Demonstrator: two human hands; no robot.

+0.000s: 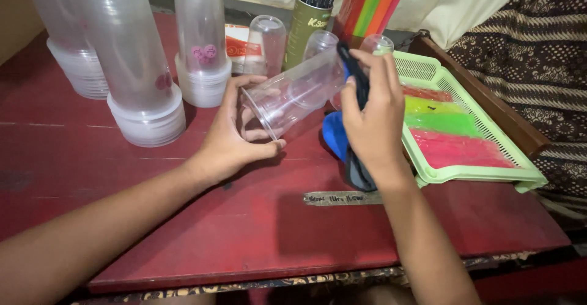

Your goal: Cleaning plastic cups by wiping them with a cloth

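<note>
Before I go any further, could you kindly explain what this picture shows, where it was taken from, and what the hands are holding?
There is no machine here: a person works with two bare hands, and the single picture comes from a camera worn on their head, looking down. The left hand grips a clear plastic cup lying on its side, open mouth toward the camera. The right hand holds a dark blue cloth against the cup's far end. They work over a red table. At the back stand tall stacks of clear cups, a green can of dark straws and a bundle of coloured straws. To the right sits a light green tray holding red and green packets.
</note>
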